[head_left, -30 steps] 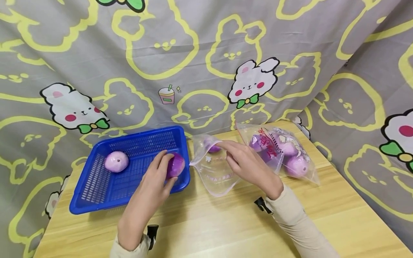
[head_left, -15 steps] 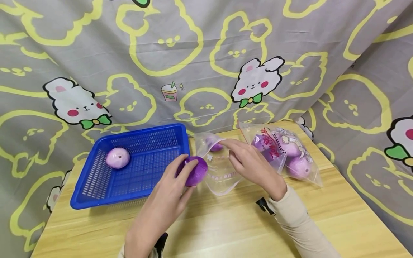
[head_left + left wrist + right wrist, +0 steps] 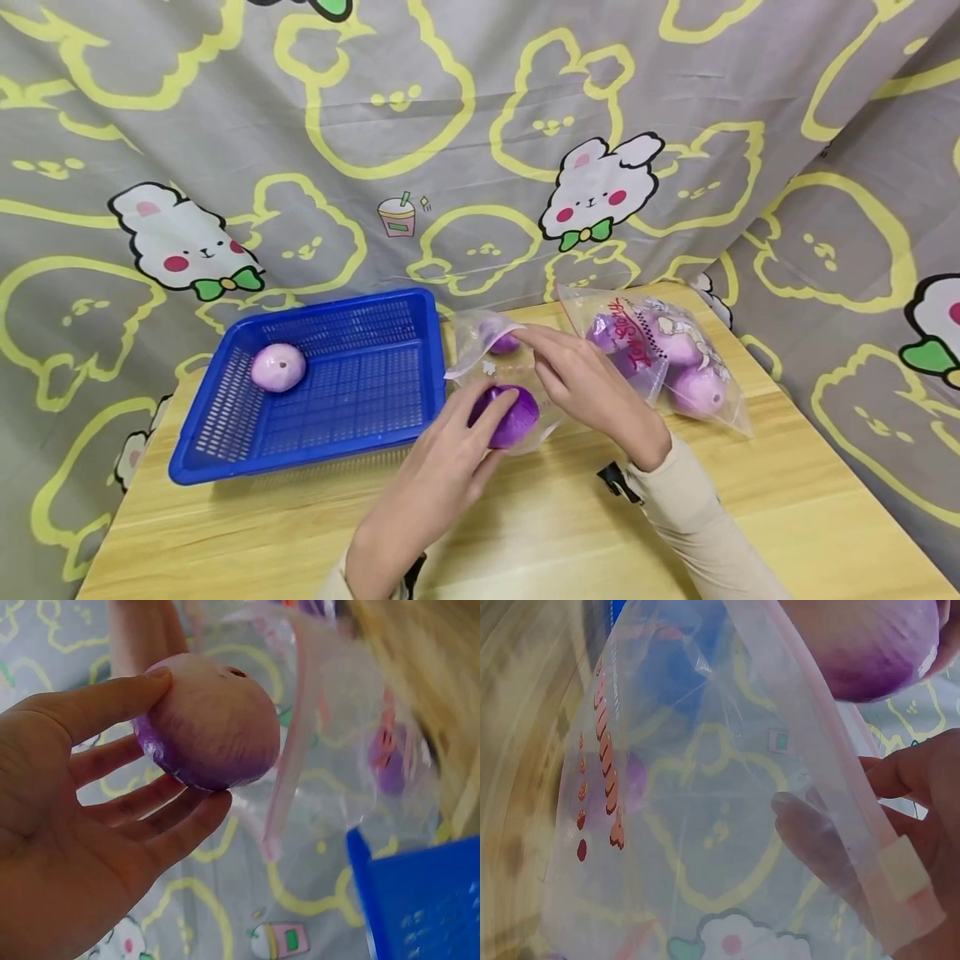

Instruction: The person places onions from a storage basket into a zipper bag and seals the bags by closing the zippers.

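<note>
My left hand (image 3: 431,475) holds a round purple ball (image 3: 517,421) with thumb and fingertips, right at the mouth of a clear zip bag (image 3: 463,340). In the left wrist view, the held ball (image 3: 217,724) has a pale pink top with a small dark hole and a glossy purple underside. My right hand (image 3: 588,379) grips the bag's rim. The right wrist view shows one finger (image 3: 810,840) through the film, near a beige slider (image 3: 906,868) on the zip strip. Another purple ball (image 3: 498,337) lies inside this bag.
A blue plastic basket (image 3: 300,462) stands left on the wooden table (image 3: 540,542), with one pink-purple ball (image 3: 278,367) inside. At the right lies a filled clear bag (image 3: 652,333) with red print, holding several purple balls. A patterned curtain (image 3: 450,125) hangs behind the table.
My left hand has carried the purple ball rightward from over the basket, past its rim, to the bag's mouth. My right hand keeps its hold on the bag rim.
</note>
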`<state>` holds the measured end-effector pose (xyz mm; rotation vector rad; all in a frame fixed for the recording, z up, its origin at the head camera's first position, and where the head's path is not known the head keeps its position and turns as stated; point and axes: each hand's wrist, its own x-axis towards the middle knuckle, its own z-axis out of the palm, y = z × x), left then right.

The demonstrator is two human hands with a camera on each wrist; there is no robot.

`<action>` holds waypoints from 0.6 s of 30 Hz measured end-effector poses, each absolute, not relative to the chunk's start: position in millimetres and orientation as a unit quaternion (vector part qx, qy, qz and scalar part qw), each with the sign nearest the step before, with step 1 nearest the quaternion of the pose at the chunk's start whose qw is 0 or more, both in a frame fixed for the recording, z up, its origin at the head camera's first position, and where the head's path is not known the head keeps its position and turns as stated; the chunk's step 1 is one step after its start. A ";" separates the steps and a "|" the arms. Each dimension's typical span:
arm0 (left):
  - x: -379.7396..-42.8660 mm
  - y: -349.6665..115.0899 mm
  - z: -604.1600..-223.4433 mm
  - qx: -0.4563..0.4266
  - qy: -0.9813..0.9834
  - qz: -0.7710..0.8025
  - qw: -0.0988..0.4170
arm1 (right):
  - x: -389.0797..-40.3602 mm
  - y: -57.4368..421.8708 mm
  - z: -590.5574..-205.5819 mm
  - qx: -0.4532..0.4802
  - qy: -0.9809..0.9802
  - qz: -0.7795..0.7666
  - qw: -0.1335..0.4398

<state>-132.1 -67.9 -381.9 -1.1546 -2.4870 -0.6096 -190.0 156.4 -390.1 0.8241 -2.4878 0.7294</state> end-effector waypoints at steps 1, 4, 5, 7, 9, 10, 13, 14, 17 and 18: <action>-132.3 -65.8 -383.8 -0.408 -0.873 -0.212 0.163 | -189.6 156.2 -390.0 0.296 -0.894 0.262 0.208; -133.5 -60.6 -389.3 -0.411 -0.875 -0.202 0.157 | -188.5 155.1 -389.7 0.297 -0.895 0.261 0.206; -134.1 -59.3 -391.4 -0.411 -0.876 -0.198 0.157 | -188.0 155.0 -389.6 0.297 -0.895 0.261 0.205; -135.1 -57.5 -394.8 -0.410 -0.877 -0.190 0.160 | -186.4 154.8 -388.4 0.297 -0.895 0.260 0.206; -136.4 -56.1 -397.8 -0.411 -0.878 -0.182 0.162 | -184.7 154.7 -386.8 0.297 -0.895 0.261 0.207; -136.7 -55.6 -398.9 -0.411 -0.879 -0.179 0.163 | -184.2 154.8 -386.1 0.296 -0.895 0.261 0.208; -136.9 -54.8 -401.1 -0.411 -0.880 -0.172 0.164 | -183.4 155.6 -384.7 0.296 -0.892 0.265 0.214; -136.8 -54.7 -401.4 -0.409 -0.882 -0.168 0.163 | -183.3 156.0 -384.3 0.296 -0.890 0.269 0.218; -135.4 -55.9 -401.5 -0.401 -0.888 -0.159 0.162 | -183.9 157.0 -383.9 0.298 -0.882 0.279 0.234; -135.0 -56.5 -401.3 -0.398 -0.889 -0.157 0.160 | -183.9 157.1 -383.6 0.299 -0.879 0.283 0.239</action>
